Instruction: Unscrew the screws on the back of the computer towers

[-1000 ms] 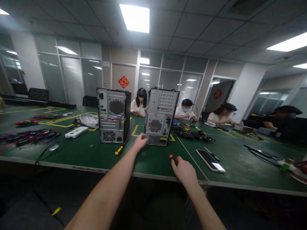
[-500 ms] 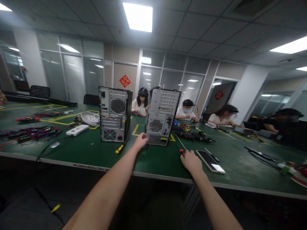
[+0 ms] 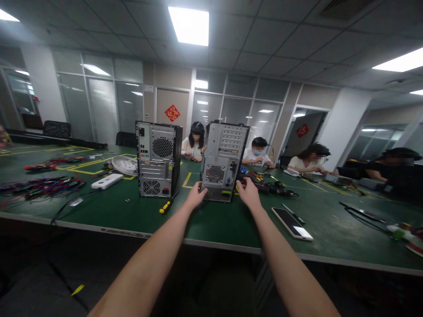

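Two desktop computer towers stand upright on the green table, their back panels facing me. My left hand [image 3: 197, 195] grips the lower left edge of the right computer tower [image 3: 219, 152], its thumb on the back panel and its fingers around the side. My right hand [image 3: 248, 192] is at that tower's lower right side, fingers apart and holding nothing I can see; whether the fingertips touch the case I cannot tell. The left computer tower [image 3: 155, 165] stands apart from both hands. A yellow-and-black screwdriver [image 3: 165, 206] lies in front of it.
A phone [image 3: 292, 223] lies right of my right arm, with a thin tool [image 3: 293, 213] beside it. At left are a white power strip [image 3: 107, 181], a white basket [image 3: 124, 164] and bundled wires [image 3: 42, 187]. Black cables [image 3: 279, 189] lie behind my right hand. Several people sit across the table.
My right hand has left the red-handled screwdriver and moved up and left to the right tower's side. My left hand has shifted slightly, its thumb now on the tower's back panel. The towers stay put.
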`<state>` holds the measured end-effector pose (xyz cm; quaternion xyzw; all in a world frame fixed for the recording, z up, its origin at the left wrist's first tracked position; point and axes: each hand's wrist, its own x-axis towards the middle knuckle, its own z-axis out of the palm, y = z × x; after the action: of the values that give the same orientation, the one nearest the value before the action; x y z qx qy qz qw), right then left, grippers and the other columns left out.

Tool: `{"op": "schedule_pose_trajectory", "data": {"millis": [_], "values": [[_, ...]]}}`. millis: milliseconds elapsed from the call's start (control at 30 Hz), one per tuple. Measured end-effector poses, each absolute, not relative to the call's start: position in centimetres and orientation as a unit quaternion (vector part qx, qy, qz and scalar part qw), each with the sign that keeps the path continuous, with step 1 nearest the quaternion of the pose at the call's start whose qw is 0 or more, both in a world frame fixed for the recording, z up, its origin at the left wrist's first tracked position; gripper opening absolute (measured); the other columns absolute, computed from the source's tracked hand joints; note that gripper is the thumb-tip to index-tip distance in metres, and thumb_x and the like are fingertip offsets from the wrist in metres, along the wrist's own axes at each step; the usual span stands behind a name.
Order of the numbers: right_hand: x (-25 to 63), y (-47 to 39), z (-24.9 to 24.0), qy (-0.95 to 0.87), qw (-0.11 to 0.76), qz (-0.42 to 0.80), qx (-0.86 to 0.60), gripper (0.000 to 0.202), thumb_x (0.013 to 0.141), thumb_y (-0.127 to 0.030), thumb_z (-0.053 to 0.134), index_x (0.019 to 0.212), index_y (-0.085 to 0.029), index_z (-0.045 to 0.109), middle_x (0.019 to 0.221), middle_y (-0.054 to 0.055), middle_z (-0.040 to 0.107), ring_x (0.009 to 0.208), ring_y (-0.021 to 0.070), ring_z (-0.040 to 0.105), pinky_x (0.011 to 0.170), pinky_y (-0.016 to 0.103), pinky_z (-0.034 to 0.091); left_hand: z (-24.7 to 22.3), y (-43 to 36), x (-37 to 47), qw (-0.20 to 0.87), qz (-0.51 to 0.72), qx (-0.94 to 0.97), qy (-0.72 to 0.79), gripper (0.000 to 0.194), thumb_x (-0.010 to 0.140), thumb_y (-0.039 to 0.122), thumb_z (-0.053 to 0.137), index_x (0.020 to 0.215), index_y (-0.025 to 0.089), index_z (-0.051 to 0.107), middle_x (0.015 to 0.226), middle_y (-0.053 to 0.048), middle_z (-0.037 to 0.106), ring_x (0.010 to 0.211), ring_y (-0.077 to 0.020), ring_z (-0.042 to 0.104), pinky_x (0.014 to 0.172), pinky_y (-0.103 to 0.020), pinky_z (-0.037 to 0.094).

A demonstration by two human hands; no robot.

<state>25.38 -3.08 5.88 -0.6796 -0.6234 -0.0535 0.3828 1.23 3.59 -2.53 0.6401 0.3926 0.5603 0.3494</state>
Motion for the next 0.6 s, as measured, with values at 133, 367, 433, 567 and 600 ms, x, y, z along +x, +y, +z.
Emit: {"op": "schedule_pose_trajectory", "data": {"millis": [133,367,433,567,600], "values": [[24.4,-0.9,7.7,-0.625,0.416,-0.060,-0.658,0.050,0.104,-0.038,0.042,0.147,-0.013,0.047,0.130,0.018,0.072,0.111,0.0255,0.073,0.100,0.036,0.053,-2.9,3.8,1.2,0.358,0.539,0.655,0.390,0.052,0.091,0.031,0.064,0.140,0.021,0.055,0.144,-0.014,0.064,0.132,-0.0278,0.060,0.116,-0.046,0.043],[23.9,-0.7,9.2,-0.645,0.397,-0.087,-0.647,0.048,0.102,-0.028,0.039,0.147,-0.012,0.049,0.114,0.019,0.076,0.100,0.0312,0.073,0.095,0.039,0.052,-2.3,3.2,1.4,0.344,0.524,0.664,0.409,0.053,0.092,0.027,0.062,0.143,0.020,0.054,0.142,-0.014,0.066,0.135,-0.0295,0.059,0.120,-0.047,0.040],[23.7,-0.9,9.6,-0.644,0.386,-0.098,-0.653,0.051,0.099,-0.026,0.044,0.149,-0.011,0.046,0.110,0.018,0.077,0.099,0.0297,0.072,0.094,0.037,0.052,-2.1,3.0,1.5,0.341,0.523,0.662,0.415,0.056,0.091,0.024,0.062,0.146,0.019,0.052,0.139,-0.015,0.067,0.134,-0.0297,0.059,0.119,-0.048,0.040],[23.1,-0.9,10.3,-0.628,0.357,-0.119,-0.681,0.048,0.095,-0.022,0.049,0.142,-0.011,0.052,0.107,0.016,0.077,0.099,0.0275,0.072,0.093,0.033,0.052,-2.1,2.9,1.5,0.346,0.520,0.659,0.418,0.058,0.089,0.023,0.064,0.146,0.020,0.051,0.135,-0.015,0.069,0.130,-0.0293,0.061,0.117,-0.046,0.042],[23.0,-0.9,10.4,-0.624,0.355,-0.122,-0.686,0.047,0.095,-0.022,0.048,0.141,-0.011,0.053,0.106,0.016,0.077,0.099,0.0276,0.072,0.092,0.033,0.052,-2.1,2.9,1.5,0.345,0.518,0.660,0.421,0.057,0.089,0.024,0.064,0.145,0.020,0.051,0.134,-0.015,0.069,0.128,-0.0294,0.062,0.116,-0.046,0.043]]}}
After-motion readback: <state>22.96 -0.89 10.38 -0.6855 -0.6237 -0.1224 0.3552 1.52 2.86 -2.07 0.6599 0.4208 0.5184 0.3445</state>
